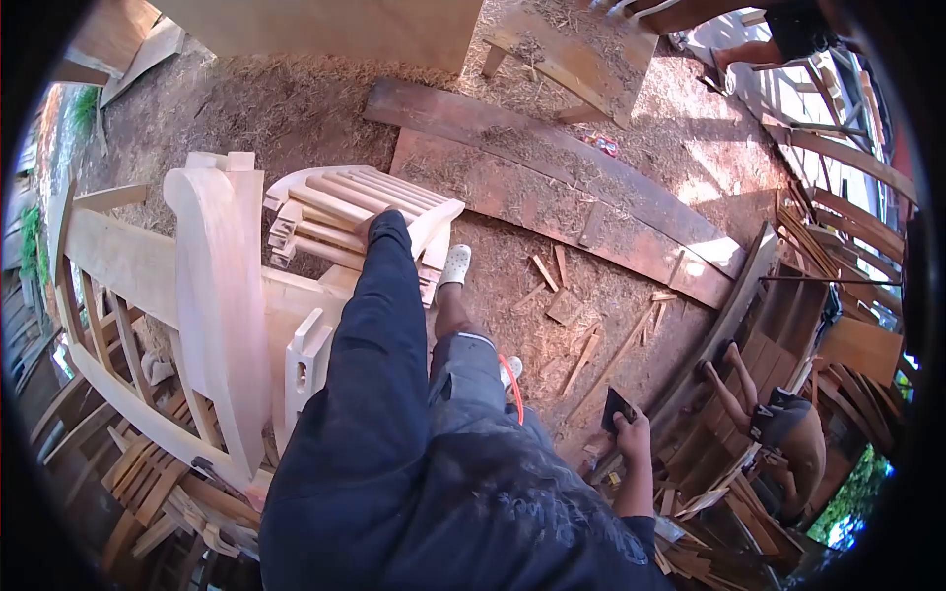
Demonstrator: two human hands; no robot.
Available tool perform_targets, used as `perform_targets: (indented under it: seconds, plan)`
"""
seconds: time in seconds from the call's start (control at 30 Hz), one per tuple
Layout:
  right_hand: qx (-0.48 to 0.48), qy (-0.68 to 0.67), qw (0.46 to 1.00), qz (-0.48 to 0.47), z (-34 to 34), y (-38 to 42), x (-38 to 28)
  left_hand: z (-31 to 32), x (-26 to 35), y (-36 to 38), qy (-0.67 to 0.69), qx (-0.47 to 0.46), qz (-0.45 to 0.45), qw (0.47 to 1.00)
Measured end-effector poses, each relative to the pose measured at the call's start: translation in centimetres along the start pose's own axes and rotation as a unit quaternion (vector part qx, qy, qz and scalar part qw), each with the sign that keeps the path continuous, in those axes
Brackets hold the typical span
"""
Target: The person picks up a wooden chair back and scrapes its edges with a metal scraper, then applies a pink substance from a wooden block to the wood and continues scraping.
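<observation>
My left arm, in a long dark sleeve, reaches forward to a pale wooden slatted frame (345, 202) on the ground. My left hand (366, 229) is at the slats; the sleeve hides most of it, and its fingers do not show. Out to the right, my right hand (634, 436) is closed around a thin, dark, flat piece (616, 407) whose kind I cannot make out. Left of my arm stands a large pale wooden furniture frame with a broad curved post (219, 315). A small slotted wooden part (301, 369) stands beside my left sleeve.
Long reddish planks (552, 197) lie across the ground ahead. Wood offcuts (567, 305) are scattered right of my white clogs (454, 264). A low shavings-covered wooden table (581, 49) stands at the top. Another person (788, 424) bends over among stacked boards at the right.
</observation>
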State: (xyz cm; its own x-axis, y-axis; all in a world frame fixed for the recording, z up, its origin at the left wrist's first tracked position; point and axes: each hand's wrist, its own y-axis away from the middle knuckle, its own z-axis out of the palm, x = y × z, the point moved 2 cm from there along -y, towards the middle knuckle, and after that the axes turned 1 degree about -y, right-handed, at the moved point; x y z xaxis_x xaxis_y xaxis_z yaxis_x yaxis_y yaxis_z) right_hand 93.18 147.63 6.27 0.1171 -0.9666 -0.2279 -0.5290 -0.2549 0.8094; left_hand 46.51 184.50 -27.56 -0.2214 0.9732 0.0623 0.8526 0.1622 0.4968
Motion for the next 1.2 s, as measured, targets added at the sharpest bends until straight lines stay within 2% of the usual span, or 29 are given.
perform_targets:
  seconds: [0.1,0.2,0.3,0.37,0.43,0.5,0.53,0.57,0.67,0.77,0.83,0.87,0.97,1.03,1.1,1.13,1.2]
  plan:
    - [-0.019,-0.023,0.999,-0.015,0.3,-0.5,-4.2,2.0,1.4,-6.3,-0.074,-0.12,-0.024,0.99]
    - [-0.021,-0.015,1.0,-0.008,0.0,-1.3,-4.3,4.3,1.8,-11.2,-0.079,-0.207,-0.029,0.975]
    - [-0.024,0.008,1.0,-0.016,-0.9,-2.9,-0.4,8.2,2.3,-16.6,0.056,-0.259,-0.01,0.964]
    - [-0.039,0.022,0.999,-0.009,-1.7,-4.1,3.7,11.4,3.8,-20.0,0.171,-0.32,0.0,0.932]
    - [-0.046,0.049,0.997,0.032,-2.6,-3.6,3.4,8.3,6.7,-8.8,0.31,-0.164,-0.112,0.93]
    - [-0.046,0.062,0.995,0.057,-4.0,-3.1,3.9,8.2,8.1,-5.5,0.341,-0.178,-0.08,0.92]
    - [-0.039,0.056,0.996,0.057,-4.6,-3.5,4.5,3.5,9.1,2.1,0.27,-0.066,-0.048,0.959]
    - [-0.031,0.046,0.997,0.054,-5.1,-4.5,5.0,2.3,8.9,4.5,0.282,-0.133,0.011,0.95]
    - [-0.042,0.025,0.999,0.019,-6.6,-8.5,8.0,-3.2,4.6,13.5,0.317,-0.133,0.213,0.915]
    - [-0.045,-0.173,0.984,0.023,-7.2,-11.9,6.4,-7.8,-0.5,17.5,0.325,-0.237,0.314,0.86]
    - [-0.095,-0.396,0.913,0.007,-8.4,-12.3,1.5,-15.1,-4.9,23.9,0.288,-0.279,0.342,0.85]
    - [-0.164,-0.411,0.897,-0.017,-9.1,-13.3,-0.2,-19.7,-7.1,27.0,0.261,-0.306,0.379,0.833]
    - [-0.313,-0.381,0.855,-0.16,-9.4,-18.1,-5.2,-31.7,-14.3,33.8,0.198,-0.354,0.494,0.769]
    - [-0.383,-0.303,0.842,-0.228,-9.8,-16.9,-10.2,-39.8,-18.4,37.1,0.163,-0.345,0.546,0.746]
    - [-0.417,-0.318,0.812,-0.257,-9.5,-15.0,-13.6,-47.0,-21.6,39.2,0.159,-0.359,0.583,0.711]
    - [-0.436,-0.321,0.797,-0.269,-9.5,-14.0,-14.4,-49.7,-22.4,39.4,0.134,-0.306,0.628,0.703]
    - [-0.489,-0.408,0.711,-0.297,-9.5,-9.8,-13.7,-53.8,-24.8,40.6,0.101,-0.195,0.667,0.712]
